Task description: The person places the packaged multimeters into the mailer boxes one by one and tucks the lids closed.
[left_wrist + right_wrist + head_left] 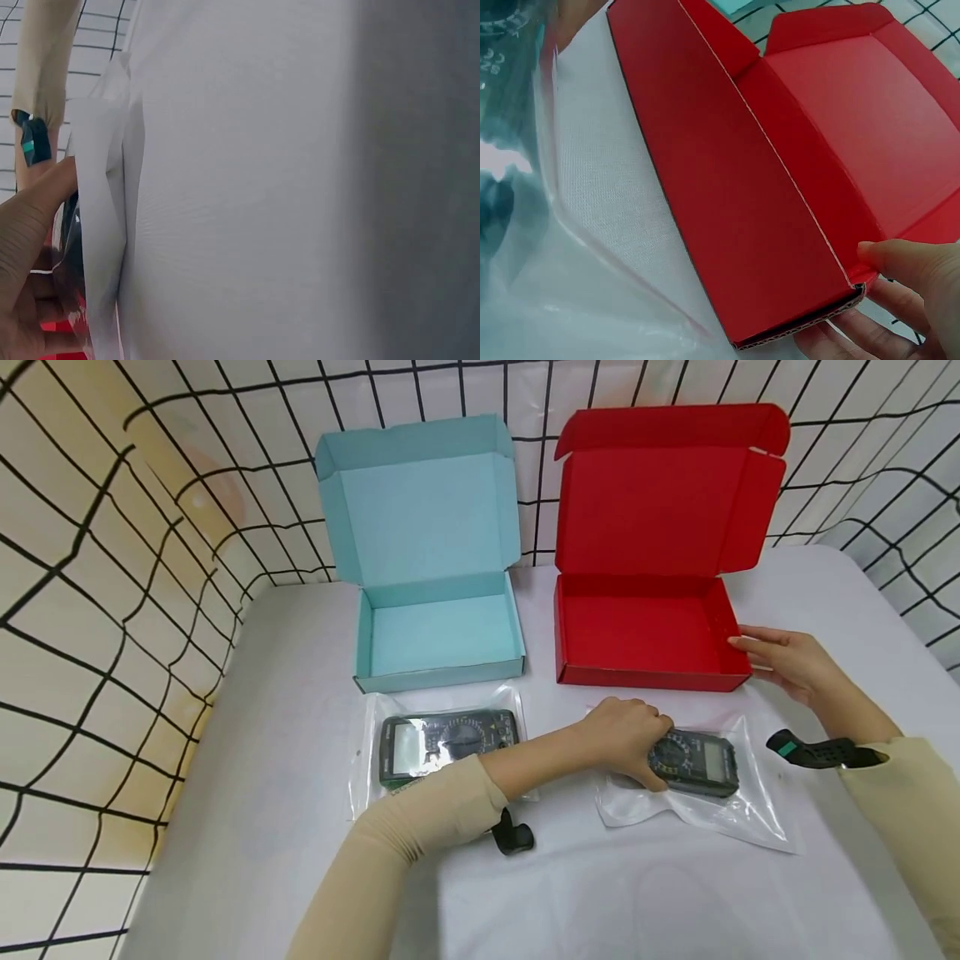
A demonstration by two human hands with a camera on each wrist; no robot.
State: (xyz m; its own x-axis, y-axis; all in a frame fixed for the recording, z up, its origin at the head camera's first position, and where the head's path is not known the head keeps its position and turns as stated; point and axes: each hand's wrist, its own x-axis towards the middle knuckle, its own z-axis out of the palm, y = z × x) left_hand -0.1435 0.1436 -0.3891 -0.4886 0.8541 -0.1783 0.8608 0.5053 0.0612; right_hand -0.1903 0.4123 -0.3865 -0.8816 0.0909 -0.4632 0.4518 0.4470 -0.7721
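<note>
- A white counter [300, 693] sits inside a curved backdrop of pale panels crossed by black grid lines [112, 568].
- Two open cardboard mailer boxes stand side by side at the back, lids raised: a light blue box [438, 635] on the left and a red box [645, 635] on the right, both bare inside.
- In front of the blue box lies a multimeter sealed in a clear plastic bag [446, 743], partly crossed by the left forearm.
- In front of the red box lies a second bagged multimeter [693, 764], display end pointing right.
- The left hand [626, 735] reaches across, fingers curled over the dial end of this second meter, gripping it through the bag.
- The right hand [783, 660] has its fingers fairly straight against the red box's right front corner, steadying it; the thumb rests on the rim.
- Judgement: a firm grip on the meter's body, not just loose plastic, would stop the slippery bag sliding, and holding the box steady should help the meter clear its low front wall.
</note>
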